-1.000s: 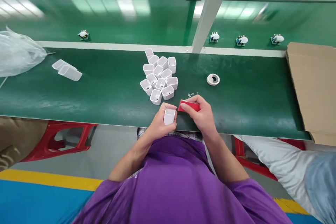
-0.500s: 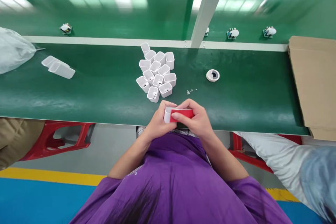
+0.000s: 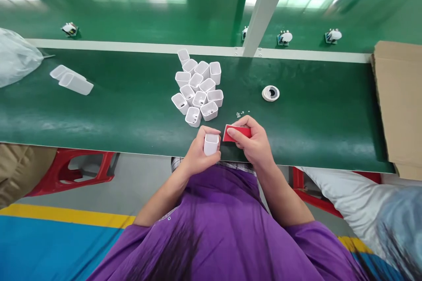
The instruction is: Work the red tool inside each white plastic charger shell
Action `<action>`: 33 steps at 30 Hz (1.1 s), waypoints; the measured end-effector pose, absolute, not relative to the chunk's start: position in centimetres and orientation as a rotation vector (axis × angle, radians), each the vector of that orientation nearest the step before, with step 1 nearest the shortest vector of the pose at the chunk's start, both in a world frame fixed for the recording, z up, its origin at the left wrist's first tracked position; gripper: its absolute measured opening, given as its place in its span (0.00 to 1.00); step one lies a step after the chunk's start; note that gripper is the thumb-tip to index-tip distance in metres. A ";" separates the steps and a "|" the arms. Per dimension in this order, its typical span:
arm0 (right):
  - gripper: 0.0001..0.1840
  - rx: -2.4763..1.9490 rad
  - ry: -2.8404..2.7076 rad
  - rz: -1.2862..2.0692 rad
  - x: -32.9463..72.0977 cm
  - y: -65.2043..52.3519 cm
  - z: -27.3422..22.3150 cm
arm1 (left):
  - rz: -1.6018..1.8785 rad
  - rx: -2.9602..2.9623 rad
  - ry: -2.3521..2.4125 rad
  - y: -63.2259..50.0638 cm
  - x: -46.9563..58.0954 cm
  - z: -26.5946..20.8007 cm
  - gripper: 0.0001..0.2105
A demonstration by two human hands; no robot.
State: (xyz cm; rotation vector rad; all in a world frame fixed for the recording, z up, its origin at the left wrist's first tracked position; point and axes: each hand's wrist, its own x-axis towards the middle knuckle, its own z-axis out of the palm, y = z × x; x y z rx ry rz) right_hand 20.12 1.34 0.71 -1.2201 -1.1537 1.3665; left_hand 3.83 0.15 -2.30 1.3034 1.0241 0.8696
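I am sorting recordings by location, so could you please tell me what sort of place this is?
Most likely a factory assembly line, judging by the long green worktop, the cluster of matching white open-topped cases on it, and the small electronic-looking parts spaced out behind.

The left forearm (image 3: 164, 196) and right forearm (image 3: 287, 195) slant inward toward the far side. The left hand (image 3: 198, 151) curls, forefinger (image 3: 211, 130) far, thumb (image 3: 215, 157) near; just right of it, apart, the right hand (image 3: 259, 144) pinches, thumb (image 3: 238, 136) pointing left.
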 end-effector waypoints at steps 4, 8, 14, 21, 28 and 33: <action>0.14 -1.205 -1.277 1.398 19.2 0.9 1.0 | 0.880 1.407 1.093 0.0 3.9 -2.2 0.19; 0.13 -1.156 -1.394 1.445 19.0 0.5 0.9 | 0.866 1.478 1.097 -0.2 3.7 -2.1 0.19; 0.16 -1.222 -1.228 1.413 21.1 0.4 0.0 | 0.822 1.368 1.015 0.0 3.5 -1.7 0.18; 0.10 -1.103 -1.530 1.371 20.2 0.8 0.4 | 0.769 1.398 1.021 0.6 3.5 -1.5 0.18; 0.10 -1.161 -1.589 1.299 19.7 0.9 1.3 | 0.705 1.564 1.069 0.5 4.1 -1.6 0.16; 0.15 -1.101 -1.333 1.773 20.5 1.2 0.8 | 0.621 1.448 0.902 1.1 3.2 -1.3 0.19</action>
